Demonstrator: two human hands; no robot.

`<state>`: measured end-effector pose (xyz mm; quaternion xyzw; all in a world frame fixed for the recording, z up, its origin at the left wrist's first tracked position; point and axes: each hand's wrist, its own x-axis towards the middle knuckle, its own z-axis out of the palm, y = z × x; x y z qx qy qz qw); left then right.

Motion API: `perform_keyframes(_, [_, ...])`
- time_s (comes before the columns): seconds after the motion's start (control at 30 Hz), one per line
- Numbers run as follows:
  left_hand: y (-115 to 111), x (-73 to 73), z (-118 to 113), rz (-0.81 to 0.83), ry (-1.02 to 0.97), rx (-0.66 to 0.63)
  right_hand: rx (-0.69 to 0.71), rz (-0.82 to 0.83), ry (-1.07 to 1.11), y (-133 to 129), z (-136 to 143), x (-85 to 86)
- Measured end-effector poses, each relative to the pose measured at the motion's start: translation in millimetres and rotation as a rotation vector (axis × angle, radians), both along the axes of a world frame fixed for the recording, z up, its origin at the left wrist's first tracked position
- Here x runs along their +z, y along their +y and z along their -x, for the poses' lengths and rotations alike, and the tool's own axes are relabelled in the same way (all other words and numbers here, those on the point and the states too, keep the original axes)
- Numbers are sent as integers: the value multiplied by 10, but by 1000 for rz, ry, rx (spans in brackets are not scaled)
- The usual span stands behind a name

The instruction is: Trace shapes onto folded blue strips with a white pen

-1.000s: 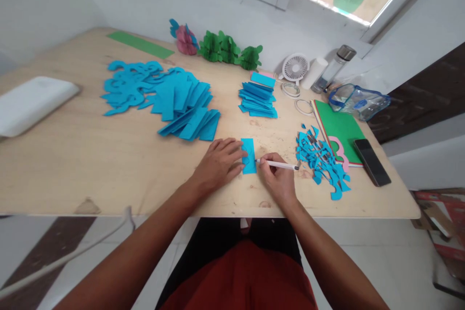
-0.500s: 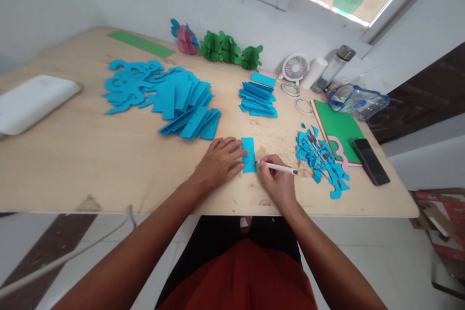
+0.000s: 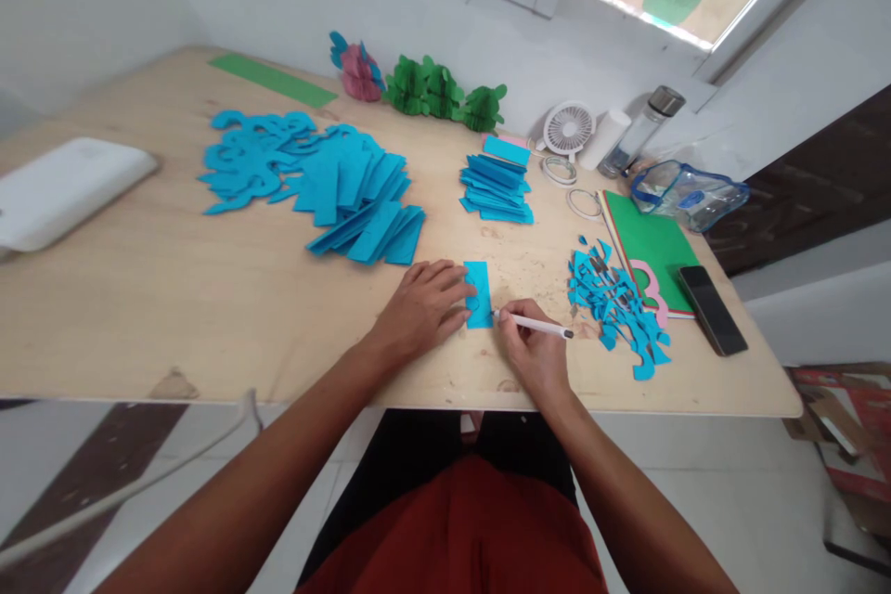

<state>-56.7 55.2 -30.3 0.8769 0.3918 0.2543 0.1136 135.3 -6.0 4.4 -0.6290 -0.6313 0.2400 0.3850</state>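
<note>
A small blue paper rectangle (image 3: 479, 308) lies near the table's front edge with dark curved pen lines on it. My left hand (image 3: 426, 306) rests flat on the table, fingers stretched out, their tips on the paper's left edge. In my right hand (image 3: 535, 339) is a white pen (image 3: 537, 325), pinched between thumb and fingers. Its tip is at the paper's right edge; whether it touches the paper I cannot tell.
Folded blue papers (image 3: 368, 195) and curvy blue cutouts (image 3: 257, 153) lie left; another blue stack (image 3: 496, 190) sits behind. Blue scraps (image 3: 616, 302), a phone (image 3: 711, 309) and a green sheet (image 3: 651, 237) are right. Green paper figures (image 3: 442, 91) and a fan (image 3: 569, 128) stand along the wall.
The view has shifted slightly. Both hands, the pen and the blue paper keep nearly the same places relative to each other.
</note>
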Motion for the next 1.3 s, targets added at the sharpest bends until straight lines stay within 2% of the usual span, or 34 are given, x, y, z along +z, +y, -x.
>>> perform_keyframes(0.57, [7,-16,-8,-18,4,-1,-1,8,17,-28,7,0])
perform_keyframes(0.87, [13,-17,-8,-15,9,0,25,18,281,-83,60,-34])
perform_keyframes(1.3, [5,1,3,-7,13,-6,76,74,265,-116,141,-98])
